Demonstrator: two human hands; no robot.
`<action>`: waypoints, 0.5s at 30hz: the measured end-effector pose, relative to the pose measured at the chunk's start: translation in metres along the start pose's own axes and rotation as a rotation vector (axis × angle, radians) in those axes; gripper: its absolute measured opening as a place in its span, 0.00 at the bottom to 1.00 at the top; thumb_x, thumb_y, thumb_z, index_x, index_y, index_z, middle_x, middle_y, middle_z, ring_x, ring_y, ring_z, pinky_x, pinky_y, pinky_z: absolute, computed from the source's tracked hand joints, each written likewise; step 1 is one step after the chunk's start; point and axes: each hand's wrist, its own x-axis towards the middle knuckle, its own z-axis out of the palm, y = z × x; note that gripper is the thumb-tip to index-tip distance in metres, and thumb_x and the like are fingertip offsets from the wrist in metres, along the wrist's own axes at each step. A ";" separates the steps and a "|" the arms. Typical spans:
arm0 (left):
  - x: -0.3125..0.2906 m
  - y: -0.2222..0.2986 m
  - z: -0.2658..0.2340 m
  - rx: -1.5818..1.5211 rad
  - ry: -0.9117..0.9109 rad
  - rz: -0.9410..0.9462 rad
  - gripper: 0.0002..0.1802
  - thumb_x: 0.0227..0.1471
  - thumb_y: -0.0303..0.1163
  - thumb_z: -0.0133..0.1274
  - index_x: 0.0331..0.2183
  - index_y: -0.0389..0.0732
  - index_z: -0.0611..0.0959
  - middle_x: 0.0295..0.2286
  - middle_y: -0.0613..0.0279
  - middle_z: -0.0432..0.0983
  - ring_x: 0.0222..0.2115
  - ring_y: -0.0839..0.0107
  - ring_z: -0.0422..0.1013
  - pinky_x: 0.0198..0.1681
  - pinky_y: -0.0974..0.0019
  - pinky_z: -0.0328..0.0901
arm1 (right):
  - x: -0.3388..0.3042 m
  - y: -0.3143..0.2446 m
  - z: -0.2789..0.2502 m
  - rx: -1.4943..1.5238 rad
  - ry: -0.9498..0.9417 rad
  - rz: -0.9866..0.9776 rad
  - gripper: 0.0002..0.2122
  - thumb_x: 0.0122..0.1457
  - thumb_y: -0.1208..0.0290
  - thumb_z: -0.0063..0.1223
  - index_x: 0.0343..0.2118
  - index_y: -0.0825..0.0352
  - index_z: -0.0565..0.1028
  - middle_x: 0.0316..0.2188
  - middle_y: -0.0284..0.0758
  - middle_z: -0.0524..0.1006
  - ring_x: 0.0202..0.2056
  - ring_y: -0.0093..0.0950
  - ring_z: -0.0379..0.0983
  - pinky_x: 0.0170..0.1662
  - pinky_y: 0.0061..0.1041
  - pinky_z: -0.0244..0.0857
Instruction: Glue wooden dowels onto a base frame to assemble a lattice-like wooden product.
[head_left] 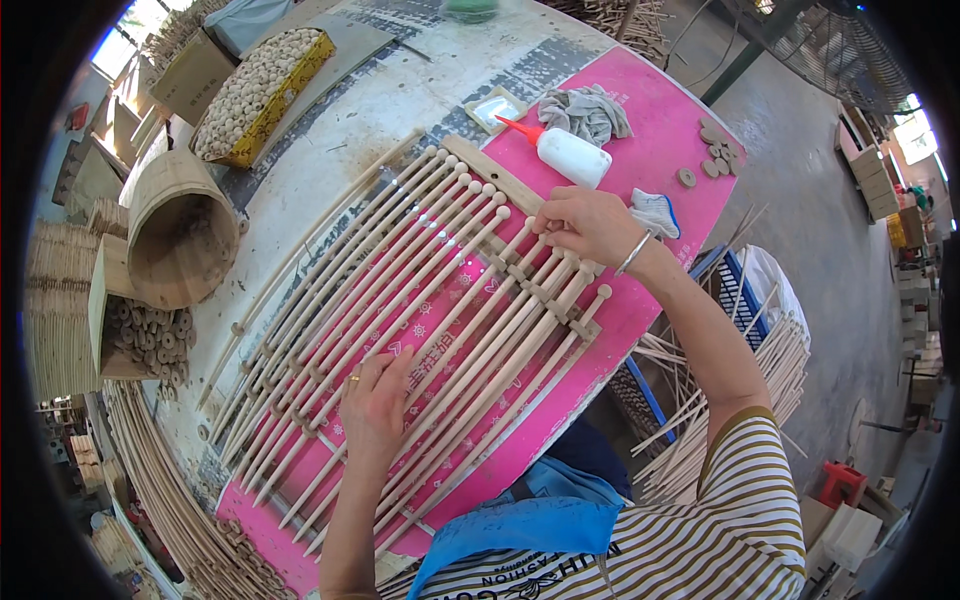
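A row of pale wooden rods (375, 255) lies slantwise across a pink sheet; many carry a small wooden ball (500, 213) at the upper end and a disc-like ring lower down. My right hand (590, 225) wears a silver bangle, its fingers pinched together at the upper end of one rod. They hide that tip, and more ball ends sit just under the hand. Lower down, my left hand (375, 405) has its thumb and fingers curled in on a rod in the middle of the row. Slotted wooden bars (515, 272) lie crosswise beneath the rods and space them.
Beyond my right hand are a white glue bottle (573, 157) with a red nozzle, a grey rag (588, 113) and loose wooden discs (715, 150). At far left stand a yellow box of balls (262, 95) and a wooden bucket (183, 230). Blue crates (740, 290) with rods stand off the table's right edge.
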 end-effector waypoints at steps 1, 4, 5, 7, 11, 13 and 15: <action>0.002 -0.002 -0.001 0.001 0.002 -0.003 0.22 0.55 0.21 0.55 0.52 0.41 0.83 0.40 0.57 0.75 0.41 0.57 0.73 0.45 0.54 0.67 | -0.002 0.000 -0.001 0.000 -0.001 -0.004 0.05 0.55 0.70 0.62 0.35 0.60 0.82 0.32 0.31 0.77 0.39 0.32 0.77 0.41 0.35 0.71; 0.010 -0.012 -0.008 0.164 0.134 0.018 0.21 0.54 0.23 0.58 0.51 0.43 0.84 0.41 0.60 0.75 0.40 0.58 0.73 0.45 0.54 0.67 | -0.008 -0.004 -0.009 0.028 0.127 -0.084 0.06 0.57 0.70 0.62 0.37 0.63 0.81 0.31 0.33 0.76 0.32 0.31 0.77 0.36 0.32 0.70; 0.008 -0.017 -0.009 0.170 0.141 0.015 0.21 0.54 0.23 0.58 0.51 0.43 0.84 0.41 0.60 0.75 0.40 0.58 0.73 0.45 0.54 0.67 | -0.010 -0.010 -0.011 0.029 0.129 -0.092 0.06 0.57 0.70 0.62 0.37 0.63 0.81 0.31 0.33 0.76 0.32 0.31 0.77 0.36 0.32 0.70; 0.005 -0.027 -0.003 0.296 0.102 0.033 0.23 0.51 0.22 0.59 0.51 0.45 0.84 0.41 0.61 0.75 0.40 0.59 0.73 0.45 0.55 0.68 | -0.015 -0.020 -0.014 0.103 0.152 -0.027 0.04 0.58 0.70 0.61 0.35 0.61 0.81 0.32 0.32 0.77 0.36 0.33 0.77 0.39 0.35 0.71; 0.006 -0.034 0.000 0.331 0.086 0.013 0.25 0.49 0.20 0.59 0.51 0.46 0.84 0.39 0.62 0.75 0.39 0.60 0.73 0.44 0.55 0.69 | -0.025 -0.038 -0.010 0.122 0.280 -0.086 0.06 0.58 0.74 0.62 0.38 0.66 0.82 0.31 0.34 0.78 0.31 0.27 0.76 0.36 0.28 0.69; 0.004 -0.034 -0.003 0.301 0.133 0.043 0.25 0.49 0.20 0.58 0.50 0.46 0.85 0.37 0.63 0.74 0.39 0.60 0.73 0.42 0.56 0.68 | -0.031 -0.058 0.004 0.322 0.290 -0.045 0.06 0.60 0.74 0.62 0.39 0.68 0.82 0.31 0.35 0.79 0.31 0.25 0.76 0.36 0.26 0.69; 0.004 -0.017 -0.020 0.345 0.196 0.045 0.26 0.48 0.19 0.58 0.51 0.46 0.85 0.36 0.63 0.73 0.38 0.61 0.73 0.40 0.56 0.68 | -0.038 -0.084 0.029 0.586 0.242 0.008 0.08 0.63 0.70 0.59 0.41 0.69 0.82 0.31 0.34 0.81 0.32 0.24 0.78 0.37 0.26 0.70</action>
